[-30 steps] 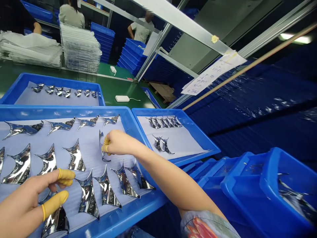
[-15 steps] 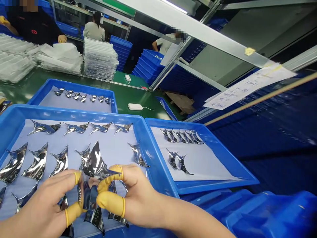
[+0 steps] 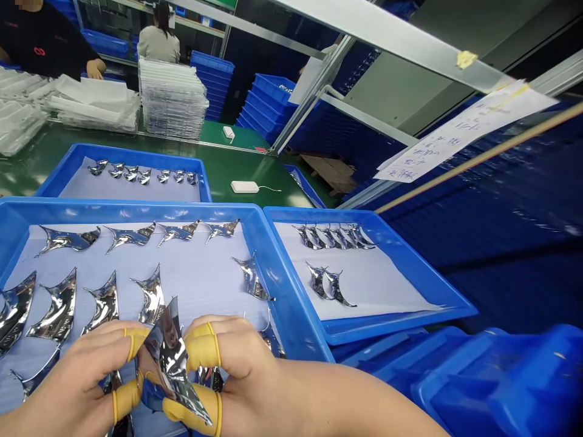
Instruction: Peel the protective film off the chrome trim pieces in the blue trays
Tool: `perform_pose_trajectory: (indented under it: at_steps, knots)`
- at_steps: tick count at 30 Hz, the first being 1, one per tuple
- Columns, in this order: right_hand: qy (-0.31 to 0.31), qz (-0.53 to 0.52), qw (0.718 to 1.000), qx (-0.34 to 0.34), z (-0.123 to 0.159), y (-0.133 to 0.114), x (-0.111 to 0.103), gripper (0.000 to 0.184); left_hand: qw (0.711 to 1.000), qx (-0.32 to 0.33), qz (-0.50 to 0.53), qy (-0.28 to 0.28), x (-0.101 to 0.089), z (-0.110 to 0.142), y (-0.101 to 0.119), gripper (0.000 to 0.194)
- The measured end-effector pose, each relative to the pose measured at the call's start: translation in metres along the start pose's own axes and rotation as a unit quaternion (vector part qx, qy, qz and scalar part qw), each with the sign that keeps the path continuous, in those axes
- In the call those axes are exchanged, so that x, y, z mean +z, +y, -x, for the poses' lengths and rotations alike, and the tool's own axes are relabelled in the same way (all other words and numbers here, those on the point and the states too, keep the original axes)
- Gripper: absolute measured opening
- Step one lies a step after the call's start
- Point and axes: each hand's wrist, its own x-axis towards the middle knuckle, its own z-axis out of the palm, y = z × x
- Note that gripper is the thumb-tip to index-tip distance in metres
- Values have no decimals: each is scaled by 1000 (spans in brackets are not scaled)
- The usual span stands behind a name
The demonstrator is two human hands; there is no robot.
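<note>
Both hands pinch one shiny chrome curved part (image 3: 170,358) low in the middle of the view. My left hand (image 3: 77,382) grips its left edge and my right hand (image 3: 228,370) its right edge, yellow finger cots on the fingertips. Under them lies the big blue tray (image 3: 268,267), lined with pale foam, with several more chrome parts (image 3: 104,297) in rows.
A second blue tray (image 3: 410,273) to the right holds several chrome parts (image 3: 334,237). A third blue tray (image 3: 68,167) lies behind, on the green bench. Blue bins (image 3: 478,376) crowd the lower right. Stacked clear trays (image 3: 170,100) and other people stand at the back.
My right hand lifted a part from the tray and brought it toward me; my left hand joined it. Both hands have since turned the part and lowered it slightly.
</note>
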Motion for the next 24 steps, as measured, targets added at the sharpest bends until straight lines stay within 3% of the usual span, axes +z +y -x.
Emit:
perform_pose_trajectory:
  at_steps: [5,9,15,17,20,22,24]
  knots:
    - [-20,-14,999,30,1,2,-1,28,1000,21,3,-1,0,1,1,15]
    - [10,-22,1000,18,1,1,-1,28,997,-25,47,52,6,0,11,11]
    - [12,-78,996,32,-1,-6,-1,25,991,-84,95,34,13,9,10,6]
    - [1,-104,991,81,-2,-8,-3,19,987,-116,111,19,11,15,4,5]
    - [11,-129,970,206,-3,-6,-9,12,961,-212,179,-13,2,18,2,25]
    - [37,-144,952,267,-5,-1,-12,19,938,-249,240,-21,-8,14,7,25]
    - [47,-158,941,296,-8,7,-13,32,934,-244,262,-9,-17,7,16,19]
